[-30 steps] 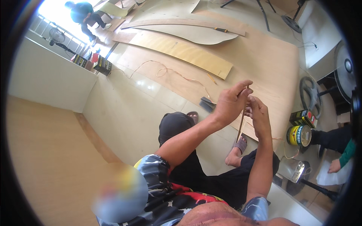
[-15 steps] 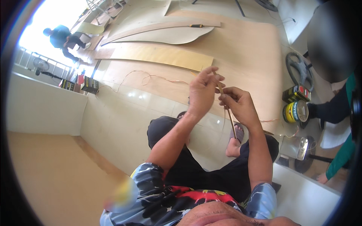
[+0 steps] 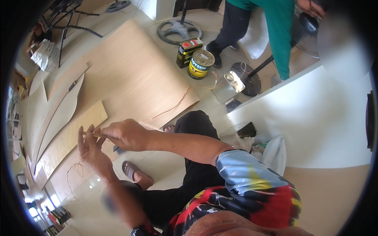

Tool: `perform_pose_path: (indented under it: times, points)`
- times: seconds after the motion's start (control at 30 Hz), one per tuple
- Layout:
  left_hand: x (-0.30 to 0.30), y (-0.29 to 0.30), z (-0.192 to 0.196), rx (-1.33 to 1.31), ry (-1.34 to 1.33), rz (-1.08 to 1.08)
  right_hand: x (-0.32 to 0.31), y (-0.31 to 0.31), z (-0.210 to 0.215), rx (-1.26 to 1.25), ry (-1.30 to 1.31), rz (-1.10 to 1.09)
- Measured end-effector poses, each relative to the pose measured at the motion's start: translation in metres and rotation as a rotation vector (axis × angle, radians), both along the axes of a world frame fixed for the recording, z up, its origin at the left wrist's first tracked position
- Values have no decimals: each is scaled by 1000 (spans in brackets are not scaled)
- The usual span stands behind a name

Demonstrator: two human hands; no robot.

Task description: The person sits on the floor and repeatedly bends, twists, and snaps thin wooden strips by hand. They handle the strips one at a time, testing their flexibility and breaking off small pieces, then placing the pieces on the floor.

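Note:
A thin wooden strip [image 3: 96, 135] runs between my two hands, over the near side of the wood sheets on the floor. My right hand [image 3: 128, 135] pinches it between thumb and fingers, and that hand hides part of its length. My left hand [image 3: 93, 151] has its fingers round the strip's other end, fingertips pointing up. Just beyond the hands lies a long yellowish veneer strip [image 3: 75, 135]. A wide light-brown wood sheet [image 3: 134, 67] spreads behind it, its near right edge curling up.
A yellow-and-black can [image 3: 200, 65] and a dark rectangular tin [image 3: 188, 51] stand beyond the sheet. A copper-coloured wire [image 3: 177, 103] crosses its edge. A person in a green sleeve [image 3: 277, 35] bends beside a white panel [image 3: 315, 126]. A handled tool [image 3: 72, 85] lies on the narrow strips.
The view has swung to the right, bringing in the person in green and the white panel. Both hands still hold the wooden strip, which now points left.

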State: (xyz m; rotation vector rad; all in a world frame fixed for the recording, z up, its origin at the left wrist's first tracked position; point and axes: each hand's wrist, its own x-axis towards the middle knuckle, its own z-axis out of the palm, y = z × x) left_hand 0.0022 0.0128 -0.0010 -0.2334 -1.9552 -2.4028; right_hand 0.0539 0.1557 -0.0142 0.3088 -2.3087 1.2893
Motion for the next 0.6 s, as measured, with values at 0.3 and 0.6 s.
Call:
perform_pose_path:
  times: [0.3, 0.6]
  points:
    - [-4, -4, -9, 45, -2, 30, 3, -1, -4, 132, 36, -19]
    - [-6, -13, -8, -13, 28, 43, 3, -4, -3, -63, 113, -13]
